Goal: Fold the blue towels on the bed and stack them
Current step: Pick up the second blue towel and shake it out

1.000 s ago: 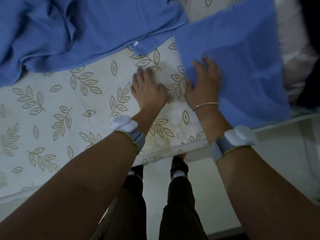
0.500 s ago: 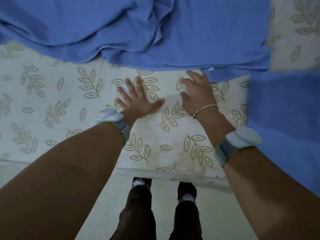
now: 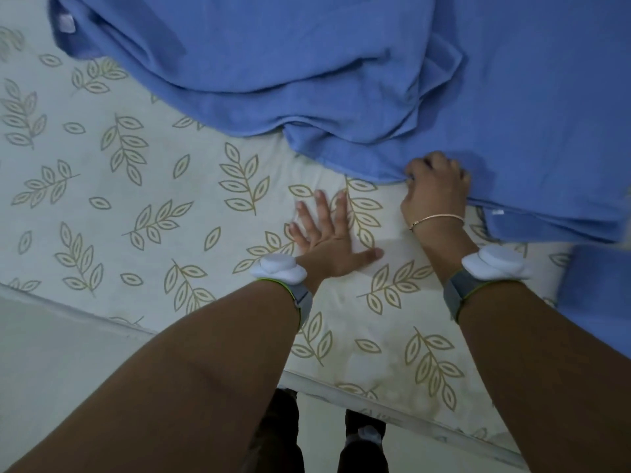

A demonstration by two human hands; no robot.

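With the right hand (image 3: 437, 192) clenched on the near hem of the crumpled blue cotton towel (image 3: 341, 80) heaped on the leaf-printed bed (image 3: 136, 206) (left hand (image 3: 327, 240) flat, fingers spread, grasping nothing), a one-cornered tug may drag neighbouring layers along.

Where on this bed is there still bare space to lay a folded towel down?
The widest bare patch of the leaf-print sheet lies left of the left hand, below the rumpled blue towel. A narrower strip runs between the forearms. It is crowded where the right hand grips the towel's edge, and by the folded blue towel.
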